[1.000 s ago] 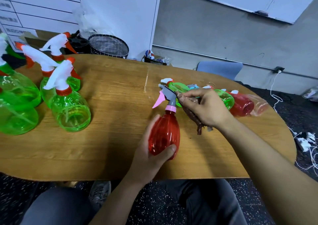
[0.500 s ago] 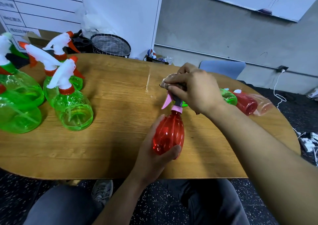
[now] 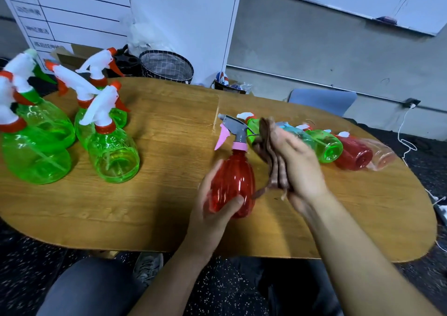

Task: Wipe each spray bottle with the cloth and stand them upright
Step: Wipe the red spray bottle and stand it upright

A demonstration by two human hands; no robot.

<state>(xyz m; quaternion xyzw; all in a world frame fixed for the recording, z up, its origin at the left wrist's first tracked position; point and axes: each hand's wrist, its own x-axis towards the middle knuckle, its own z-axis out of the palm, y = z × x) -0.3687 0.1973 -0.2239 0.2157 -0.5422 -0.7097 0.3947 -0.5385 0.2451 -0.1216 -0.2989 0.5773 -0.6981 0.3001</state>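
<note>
Head view, looking down over a wooden tabletop point(image 3: 157, 194) with rounded ends. Left hand point(image 3: 212, 209) grips the belly of a red spray bottle point(image 3: 232, 182), thumb curled across its near side, fingers wrapped behind. Bottle stands upright, near-centre of the tabletop, grey trigger head with pink lever and pink collar pointing left. Whether its base touches the wood or hangs just above it cannot be told.

Right hand point(image 3: 297, 168) sits just right of the bottle, palm turned toward it, fingers fairly straight, holding a folded brown cloth point(image 3: 273, 158) against the palm; how the grip pins the cloth is blurred. Cloth hangs beside the bottle's shoulder, a loose tail dangling toward the tabletop; contact with the bottle not clear.

Far left: cluster of green spray bottles point(image 3: 113, 156), upright, white trigger heads with orange-red collars and nozzles, standing close together.

Right of the hands, behind them: row of bottles lying on their sides, bases toward the camera: a green lying bottle point(image 3: 329, 146), a red lying bottle point(image 3: 353, 156), a pale clear one at the far right end, more partly hidden behind the right hand.

Beyond the far edge: dark mesh basket point(image 3: 167, 66), blue chair back point(image 3: 321, 100).
</note>
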